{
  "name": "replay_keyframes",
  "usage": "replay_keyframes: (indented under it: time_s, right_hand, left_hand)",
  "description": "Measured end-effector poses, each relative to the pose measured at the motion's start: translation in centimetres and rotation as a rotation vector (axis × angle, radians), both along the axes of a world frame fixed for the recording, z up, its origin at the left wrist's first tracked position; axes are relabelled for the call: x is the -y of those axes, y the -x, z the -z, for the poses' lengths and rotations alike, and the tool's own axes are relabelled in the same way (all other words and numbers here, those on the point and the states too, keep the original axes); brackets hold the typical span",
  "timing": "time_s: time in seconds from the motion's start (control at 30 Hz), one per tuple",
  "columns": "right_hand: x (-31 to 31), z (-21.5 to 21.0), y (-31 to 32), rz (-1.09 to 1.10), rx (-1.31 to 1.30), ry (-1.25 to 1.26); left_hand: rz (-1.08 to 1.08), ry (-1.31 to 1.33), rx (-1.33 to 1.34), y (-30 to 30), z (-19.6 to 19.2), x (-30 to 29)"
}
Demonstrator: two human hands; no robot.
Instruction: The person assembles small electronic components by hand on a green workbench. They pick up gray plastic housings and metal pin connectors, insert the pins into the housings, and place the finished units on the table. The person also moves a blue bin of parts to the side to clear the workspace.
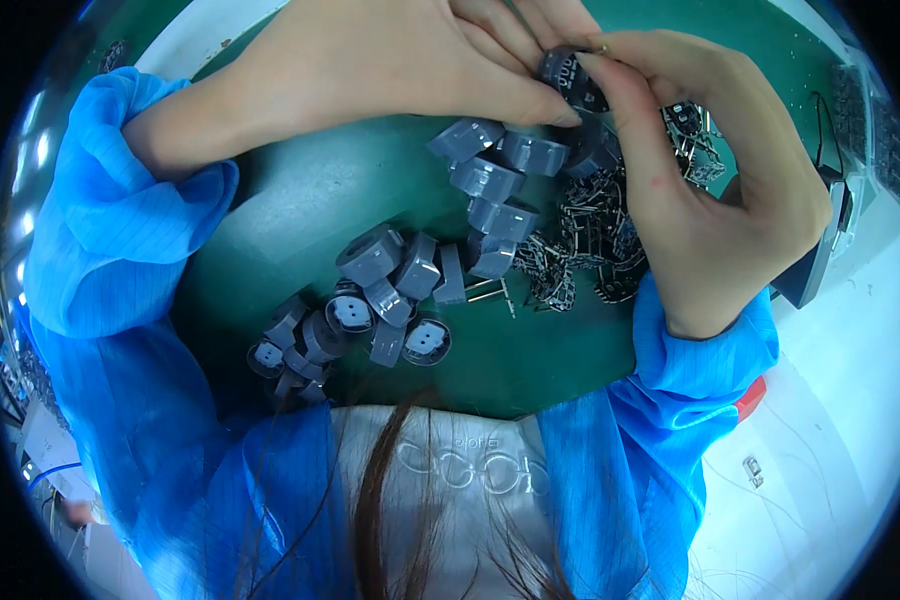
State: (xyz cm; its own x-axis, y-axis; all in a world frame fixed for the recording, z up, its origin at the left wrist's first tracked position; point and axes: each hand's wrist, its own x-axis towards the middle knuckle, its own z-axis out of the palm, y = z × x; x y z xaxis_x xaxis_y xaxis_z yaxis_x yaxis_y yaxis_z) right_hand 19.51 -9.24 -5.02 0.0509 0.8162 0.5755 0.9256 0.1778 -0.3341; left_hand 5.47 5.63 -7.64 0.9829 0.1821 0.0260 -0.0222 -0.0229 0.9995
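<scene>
At the top of the view, right of centre, a small round dark grey housing (576,80) with pale markings on its face is between my hands. My left hand (370,70) reaches in from the left, its thumb below the housing and its fingers behind. Thumb and forefinger of my right hand (700,150) pinch at the housing's upper right edge, where a tiny metallic glint shows. Below lie loose grey round housings (487,180). Under my right palm is a heap of small black circuit boards with metal prongs (600,230), partly hidden.
More grey housings (370,255) spread toward the front left of the green mat (290,210); some show light undersides with holes. A dark box-shaped device (812,245) and a clear tray of dark parts (865,130) stand at the right. A red object (752,397) sits by my right sleeve.
</scene>
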Motion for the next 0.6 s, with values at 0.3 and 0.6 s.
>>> replay_keyframes:
  time_s: [0.3, 0.6]
  right_hand:
    - [-0.2, 0.2, -0.3, -0.008, -0.007, -0.002]
    - [0.0, 0.4, 0.6, 0.161, -0.507, 0.18]
  left_hand:
    - [0.018, 0.239, -0.066, -0.7, -0.9, -0.6]
    - [-0.093, -0.09, -0.032, -0.8, -0.4, 0.1]
